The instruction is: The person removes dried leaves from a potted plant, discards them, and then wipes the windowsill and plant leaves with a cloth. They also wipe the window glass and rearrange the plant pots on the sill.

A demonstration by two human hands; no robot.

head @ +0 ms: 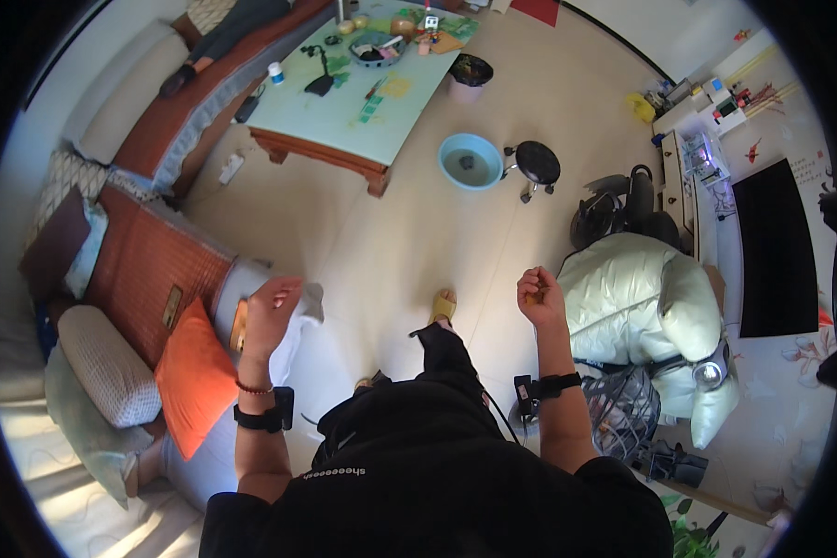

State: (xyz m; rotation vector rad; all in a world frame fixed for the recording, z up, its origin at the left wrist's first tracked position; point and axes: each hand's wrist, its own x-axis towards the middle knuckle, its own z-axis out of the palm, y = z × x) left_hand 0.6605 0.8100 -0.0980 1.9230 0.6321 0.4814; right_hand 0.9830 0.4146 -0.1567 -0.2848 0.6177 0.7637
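Note:
My left hand [275, 314] is raised at the left with its fingers curled in, and I see nothing in it. In the picture it overlaps the end of the sofa, by the grey-white cover [296, 342] and an orange cushion [197, 380]. My right hand [540, 296] is held up at the right, fingers bent into the palm. A small yellowish patch shows inside its curl; whether that is an object or light on skin, I cannot tell. Beside this hand is a pale green puffer jacket [621, 300], draped over something hidden.
Ahead on the floor are a blue basin [470, 162] of water, a black wheeled stool [537, 164] and a lined bin [470, 77]. A glass-topped table [349, 104] bears several items. Someone's legs [230, 35] rest on the far sofa. A wire basket [621, 411] sits at my right.

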